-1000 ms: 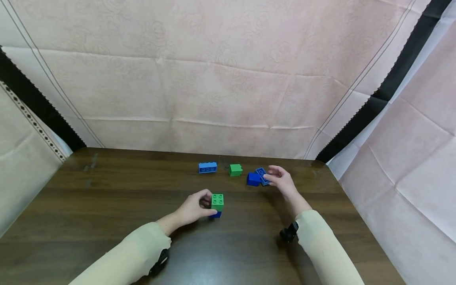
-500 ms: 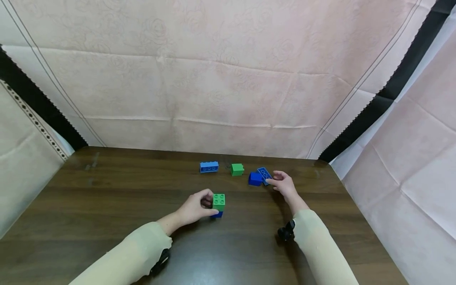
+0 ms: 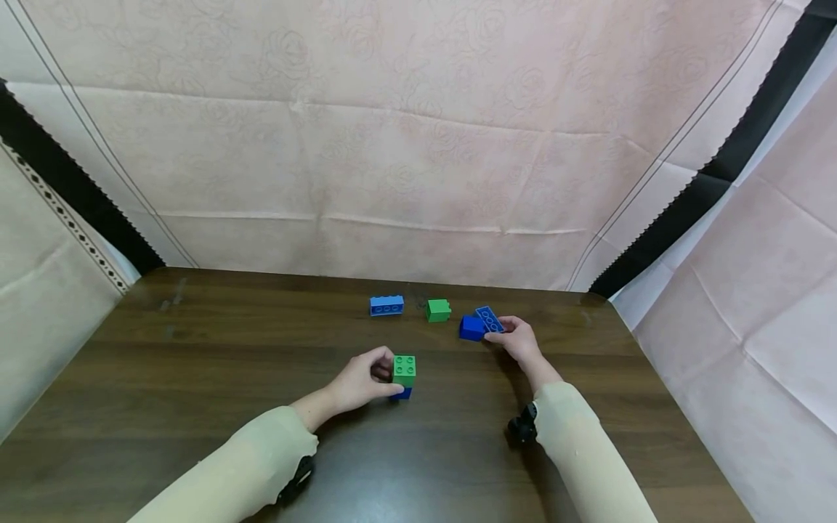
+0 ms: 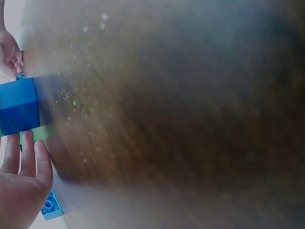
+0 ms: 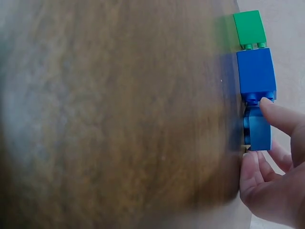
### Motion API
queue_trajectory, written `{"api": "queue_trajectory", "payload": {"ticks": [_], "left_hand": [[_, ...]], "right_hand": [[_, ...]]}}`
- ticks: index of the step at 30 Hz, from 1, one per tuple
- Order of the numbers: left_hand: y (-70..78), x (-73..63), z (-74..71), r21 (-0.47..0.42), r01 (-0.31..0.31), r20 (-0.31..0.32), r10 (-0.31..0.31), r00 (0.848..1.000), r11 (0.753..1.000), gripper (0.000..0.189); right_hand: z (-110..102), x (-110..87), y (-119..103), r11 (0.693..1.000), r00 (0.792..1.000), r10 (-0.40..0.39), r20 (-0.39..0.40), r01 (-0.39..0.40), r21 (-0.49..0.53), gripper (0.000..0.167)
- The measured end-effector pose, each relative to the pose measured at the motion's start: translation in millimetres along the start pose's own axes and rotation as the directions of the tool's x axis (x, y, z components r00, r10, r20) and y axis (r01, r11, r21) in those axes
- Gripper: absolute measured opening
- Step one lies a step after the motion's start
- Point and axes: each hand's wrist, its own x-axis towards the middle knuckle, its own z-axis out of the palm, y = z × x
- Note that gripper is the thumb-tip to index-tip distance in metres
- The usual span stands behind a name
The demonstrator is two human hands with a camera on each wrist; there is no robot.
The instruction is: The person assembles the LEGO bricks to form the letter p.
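My left hand (image 3: 360, 381) grips a two-brick stack by its side, thumb in front and fingers behind. Its upper toy brick is green (image 3: 404, 370), studs up; under it is a blue brick (image 4: 19, 105), partly covered by the thumb in the head view. Farther right, my right hand (image 3: 521, 343) pinches a lighter blue brick (image 3: 488, 318) that lies on its side, studs showing. In the right wrist view the thumb (image 5: 267, 105) is at one end of this brick (image 5: 260, 130), the fingers at the other. Close against it sits a darker blue brick (image 3: 471, 328).
Toward the back of the brown wooden table (image 3: 216, 363) lie a blue brick (image 3: 386, 305) and a green brick (image 3: 438, 311). A pale patterned cloth (image 3: 418, 145) hangs behind the table, with more cloth at both sides.
The right hand has come in from slightly apart and closed its thumb and fingers on the lighter blue brick. The left hand keeps its hold on the stack. The head view shifts slightly.
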Motion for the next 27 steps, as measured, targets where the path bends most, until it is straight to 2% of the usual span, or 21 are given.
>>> {"api": "queue_trajectory", "payload": {"ticks": [10,19,27], "left_hand": [[1.1,0.0,-0.2,-0.012,-0.007,0.01,0.007,1.0,1.0,0.032],[1.4,-0.5,0.5,-0.007,-0.017,0.013,0.018,1.0,1.0,0.031],[-0.6,-1.4,-0.6,0.003,-0.023,0.01,0.023,1.0,1.0,0.031]], "right_hand": [[-4.1,0.1,-0.5,1.0,0.999,0.013,-0.036,-0.013,-0.013,0.044],[-10.0,-4.8,-2.6,0.991,0.996,0.055,-0.075,-0.045,0.129,0.044],[-22.7,-15.3,-6.3,0.978,0.993,0.006,-0.114,0.018,0.208,0.042]]}}
